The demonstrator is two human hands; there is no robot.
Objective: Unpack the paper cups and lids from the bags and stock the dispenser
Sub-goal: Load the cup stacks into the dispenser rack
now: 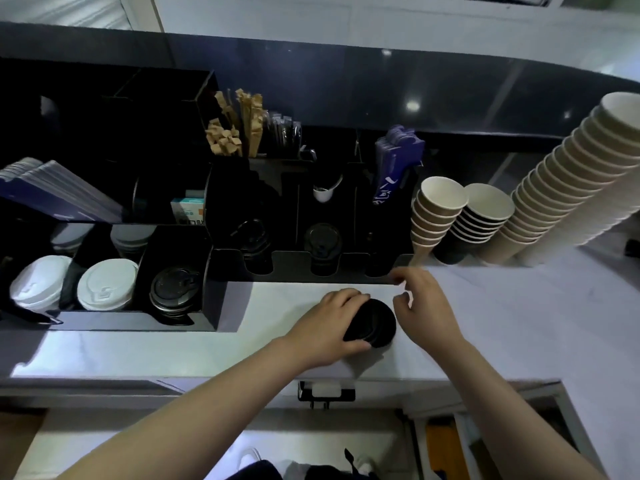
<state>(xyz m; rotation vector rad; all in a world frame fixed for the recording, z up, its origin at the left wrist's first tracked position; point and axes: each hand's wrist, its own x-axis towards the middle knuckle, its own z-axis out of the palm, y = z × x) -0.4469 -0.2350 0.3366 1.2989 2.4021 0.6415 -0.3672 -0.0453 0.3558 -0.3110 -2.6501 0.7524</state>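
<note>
My left hand (327, 325) grips a short stack of black lids (375, 323) lying on its side on the white counter (173, 348). My right hand (420, 299) hovers just right of the stack with its fingers curled and nothing visibly in them. Behind the hands stands the black dispenser (294, 271), with black lids (322, 242) in its middle slot. A second black organiser (204, 306) at the left holds white lids (107, 284) and black lids (175, 289). A tall leaning stack of beige paper cups (568, 174) stands at the right.
Two shorter cup stacks (438, 209) (485, 213) stand right of the dispenser. Brown stirrers (235, 126), dark sachets (285, 129) and blue sleeves (398, 157) fill the rear compartments. A dark raised ledge (381, 91) runs along the back. A black hook (325, 393) hangs off the counter's front edge.
</note>
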